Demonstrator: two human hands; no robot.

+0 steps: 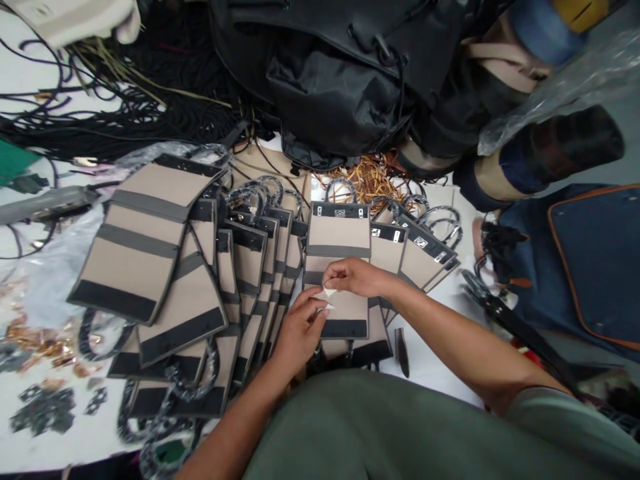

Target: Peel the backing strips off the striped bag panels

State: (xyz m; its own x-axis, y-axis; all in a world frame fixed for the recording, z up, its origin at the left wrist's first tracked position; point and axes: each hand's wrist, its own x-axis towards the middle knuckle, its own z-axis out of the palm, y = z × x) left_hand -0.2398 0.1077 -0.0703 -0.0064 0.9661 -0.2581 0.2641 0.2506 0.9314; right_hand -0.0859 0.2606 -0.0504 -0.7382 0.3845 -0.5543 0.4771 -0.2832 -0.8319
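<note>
Both hands meet above a beige and black bag panel (339,230) lying on the white table. My left hand (300,327) pinches a small white piece (324,305) between thumb and fingers. Just above it, my right hand (353,277) has its thumb and fingertips closed on another small white piece (329,291). Whether the two pieces are joined cannot be made out. The panel has a dark band across its middle, a black strip with metal fittings at its top and a wrapped loop handle (341,181).
Overlapping beige panels (135,247) with wrapped handles cover the left; more (425,250) fan out at right. Behind lie a black bag (340,87), orange cords (373,180) and black cords (165,120). A dark pointed tool (401,352) lies near my right forearm; a navy bag (595,260) stands far right.
</note>
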